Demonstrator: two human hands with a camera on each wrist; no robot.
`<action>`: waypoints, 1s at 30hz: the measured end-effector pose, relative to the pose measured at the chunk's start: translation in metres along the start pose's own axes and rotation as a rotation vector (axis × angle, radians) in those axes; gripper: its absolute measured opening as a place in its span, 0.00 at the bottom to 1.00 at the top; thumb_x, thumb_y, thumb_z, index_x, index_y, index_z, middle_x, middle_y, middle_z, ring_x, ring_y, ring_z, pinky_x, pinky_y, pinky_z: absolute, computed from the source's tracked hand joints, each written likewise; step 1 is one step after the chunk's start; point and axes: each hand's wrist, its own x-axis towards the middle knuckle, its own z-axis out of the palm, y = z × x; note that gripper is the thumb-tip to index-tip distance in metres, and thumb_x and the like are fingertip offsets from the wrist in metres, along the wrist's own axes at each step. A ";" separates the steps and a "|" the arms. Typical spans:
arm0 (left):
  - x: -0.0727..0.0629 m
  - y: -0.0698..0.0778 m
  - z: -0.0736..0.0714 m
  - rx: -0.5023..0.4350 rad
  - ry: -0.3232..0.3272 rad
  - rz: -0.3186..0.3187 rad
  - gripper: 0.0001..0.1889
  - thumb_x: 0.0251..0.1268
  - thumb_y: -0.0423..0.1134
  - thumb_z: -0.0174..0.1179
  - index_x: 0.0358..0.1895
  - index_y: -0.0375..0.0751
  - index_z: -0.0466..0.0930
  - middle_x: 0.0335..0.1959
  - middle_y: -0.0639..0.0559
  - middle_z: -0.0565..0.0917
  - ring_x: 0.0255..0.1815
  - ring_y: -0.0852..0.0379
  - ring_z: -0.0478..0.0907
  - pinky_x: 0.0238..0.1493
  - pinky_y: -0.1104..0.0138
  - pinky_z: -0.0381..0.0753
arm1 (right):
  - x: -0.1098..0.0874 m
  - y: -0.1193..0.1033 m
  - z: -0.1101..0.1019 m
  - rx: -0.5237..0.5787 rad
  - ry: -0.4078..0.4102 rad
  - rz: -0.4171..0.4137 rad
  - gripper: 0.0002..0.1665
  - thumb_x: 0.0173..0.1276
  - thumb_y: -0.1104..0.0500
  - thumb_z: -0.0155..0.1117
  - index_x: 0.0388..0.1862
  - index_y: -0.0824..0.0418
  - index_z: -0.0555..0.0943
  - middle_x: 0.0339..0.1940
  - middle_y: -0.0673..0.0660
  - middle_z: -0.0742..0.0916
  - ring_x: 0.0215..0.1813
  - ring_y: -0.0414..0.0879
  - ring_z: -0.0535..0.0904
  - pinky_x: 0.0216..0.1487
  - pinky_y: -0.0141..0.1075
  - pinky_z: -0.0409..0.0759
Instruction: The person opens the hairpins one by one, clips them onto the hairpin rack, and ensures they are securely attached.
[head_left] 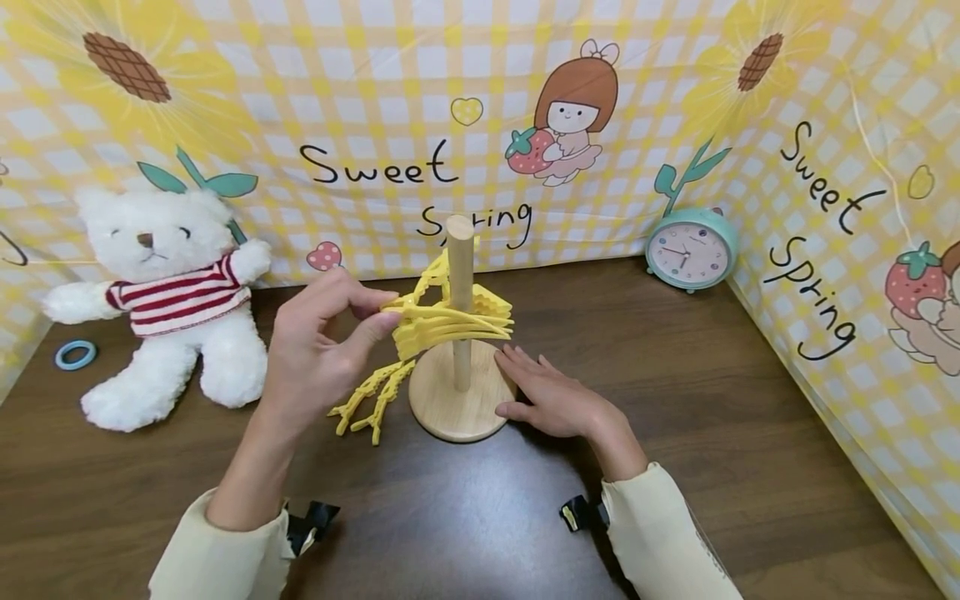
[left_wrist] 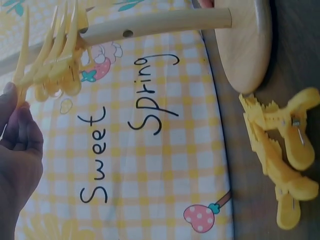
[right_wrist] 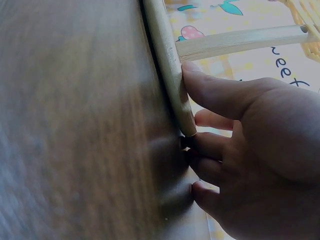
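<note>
I see left hand (head_left: 318, 354) pinching yellow plastic claw clips (head_left: 420, 332); a tug could tip the pale wooden round-based stand (head_left: 460, 396) if right hand (head_left: 564, 403), fingers outstretched against it, slips.

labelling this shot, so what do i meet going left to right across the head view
White teddy bear → left hand → wooden stand → right hand → mint-green alarm clock.
</note>
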 end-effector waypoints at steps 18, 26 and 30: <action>-0.001 -0.007 -0.001 -0.049 -0.119 -0.038 0.20 0.51 0.17 0.70 0.49 0.32 0.86 0.38 0.46 0.81 0.40 0.54 0.75 0.45 0.71 0.76 | 0.000 -0.001 -0.001 0.008 0.008 -0.004 0.47 0.78 0.44 0.58 0.85 0.54 0.47 0.84 0.56 0.49 0.83 0.46 0.40 0.80 0.46 0.37; -0.004 -0.009 -0.005 -0.050 -0.157 -0.104 0.18 0.55 0.21 0.70 0.51 0.33 0.85 0.44 0.50 0.83 0.45 0.55 0.76 0.51 0.68 0.74 | -0.001 -0.001 -0.001 0.019 0.004 0.034 0.47 0.78 0.43 0.58 0.85 0.51 0.47 0.84 0.54 0.49 0.83 0.49 0.39 0.80 0.53 0.40; -0.005 -0.009 -0.005 -0.056 -0.154 -0.122 0.19 0.55 0.21 0.70 0.52 0.34 0.85 0.44 0.51 0.83 0.46 0.55 0.75 0.52 0.67 0.74 | -0.001 -0.001 0.000 0.020 0.002 0.025 0.47 0.78 0.44 0.58 0.85 0.52 0.47 0.84 0.55 0.49 0.83 0.47 0.39 0.80 0.50 0.39</action>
